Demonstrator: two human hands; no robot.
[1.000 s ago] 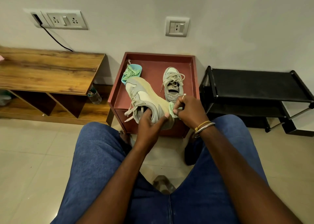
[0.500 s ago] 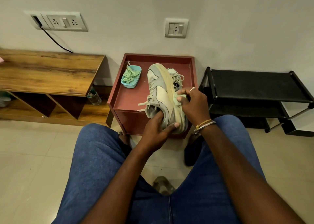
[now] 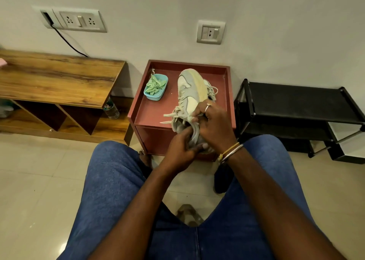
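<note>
Grips sneaker at heel end with left hand, curls right hand fingers over its midsection beside laces; holds it sideways above red table, toe toward wall.

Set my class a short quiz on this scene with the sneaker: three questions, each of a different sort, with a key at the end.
1. Multiple choice: the blue tub of green pieces stands on A) the red table, B) the wooden bench, C) the black rack.
2. True or false: the left hand and the right hand both hold the sneaker.
3. Which wrist wears the bangles?
Key: 1 A. 2 True. 3 The right wrist.
</note>
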